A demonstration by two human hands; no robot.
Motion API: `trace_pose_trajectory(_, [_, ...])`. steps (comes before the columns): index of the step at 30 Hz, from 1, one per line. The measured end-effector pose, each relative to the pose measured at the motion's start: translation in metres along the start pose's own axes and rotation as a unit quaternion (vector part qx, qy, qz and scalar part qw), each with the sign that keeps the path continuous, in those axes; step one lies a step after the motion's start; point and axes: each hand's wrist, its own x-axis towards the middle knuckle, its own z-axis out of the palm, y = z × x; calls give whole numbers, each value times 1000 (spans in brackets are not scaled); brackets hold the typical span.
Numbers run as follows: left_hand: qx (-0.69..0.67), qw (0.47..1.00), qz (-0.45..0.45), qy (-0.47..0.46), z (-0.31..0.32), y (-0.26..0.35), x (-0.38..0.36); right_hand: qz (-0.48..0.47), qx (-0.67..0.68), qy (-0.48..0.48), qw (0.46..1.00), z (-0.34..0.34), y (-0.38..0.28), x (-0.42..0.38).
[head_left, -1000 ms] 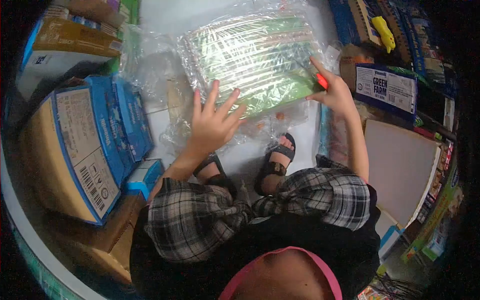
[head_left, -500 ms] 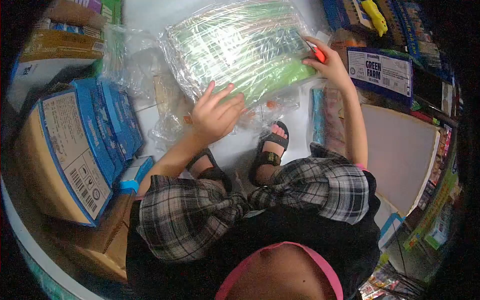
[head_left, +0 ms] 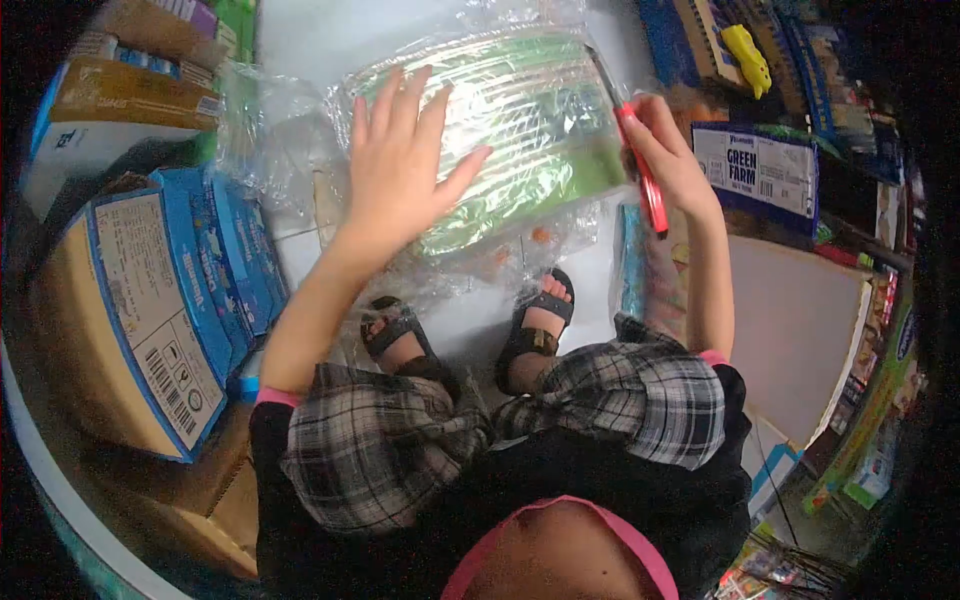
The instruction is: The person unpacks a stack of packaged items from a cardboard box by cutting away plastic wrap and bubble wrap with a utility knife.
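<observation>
A clear-plastic-wrapped package (head_left: 540, 120) with green and white stripes lies over the floor in front of my feet. My left hand (head_left: 405, 160) is flat on its left part, fingers spread and thumb stretched out. At the package's right edge, my right hand (head_left: 668, 150) is closed around a red utility knife (head_left: 648, 190). The knife's narrow grey blade points up and away along the package's right side, overlapping that edge in this view. Loose clear plastic (head_left: 265, 130) is bunched to the left of the package, and more of it shows beneath the near edge.
Blue cartons (head_left: 215, 270) and a brown carton (head_left: 115, 300) stand at left. On the right are a "Green Farm" box (head_left: 757, 170), a pale flat panel (head_left: 795, 325) and a yellow toy-like object (head_left: 747, 60). My sandalled feet (head_left: 535, 325) rest on the light tiled floor.
My left hand has moved up onto the package and spread flat. The knife in my right hand has turned, now showing its full red handle and blade. The package sits slightly lower and flatter.
</observation>
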Motion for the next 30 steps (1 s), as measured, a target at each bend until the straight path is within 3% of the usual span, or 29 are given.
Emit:
trace_pose_trajectory(2, [120, 991, -63, 23, 27, -15, 16, -41, 34, -20, 998, 13, -20, 9])
trace_pose_trajectory(3, [120, 990, -68, 29, 37, -17, 17, -14, 40, -15, 999, 21, -32, 14])
trace_pose_trajectory(5, [176, 981, -83, 7, 48, -20, 18, -52, 24, -34, 998, 34, -47, 26])
trace_pose_trajectory(9, [146, 986, -78, 33, 53, -26, 13, -56, 34, -76, 995, 60, -56, 49])
trace_pose_trajectory(12, [157, 983, -92, 6, 45, -20, 20, -53, 50, -88, 994, 69, -53, 62])
trace_pose_trajectory(14, [210, 967, -111, -95, 32, -18, 33, 22, 65, -74, 995, 73, -53, 66])
trace_pose_trajectory(15, [206, 967, -114, -98, 32, -23, 38, 27, 63, -77, 995, 75, -52, 68])
trace_pose_trajectory(18, [138, 985, -93, -41, 53, -45, 56, 21, 67, -82, 994, 75, -53, 67])
trace_pose_trajectory(20, [174, 974, -14, 142, 66, -55, 53, 41, 41, -93, 994, 76, -61, 66])
trace_pose_trajectory(21, [174, 975, -14, 139, 74, -58, 51, 43, 43, -93, 994, 75, -63, 68])
trace_pose_trajectory(23, [109, 991, -71, 15, 64, -52, 50, 16, -3, -108, 994, 71, -61, 68])
trace_pose_trajectory(26, [95, 991, -93, -17, 45, -44, 55, 2, -65, -109, 992, 69, -66, 68])
trace_pose_trajectory(28, [101, 990, -96, -32, 45, -42, 56, 48, -36, -130, 990, 66, -77, 68])
trace_pose_trajectory(30, [109, 988, -100, -43, 45, -43, 58, 18, -175, -155, 972, 62, -90, 76])
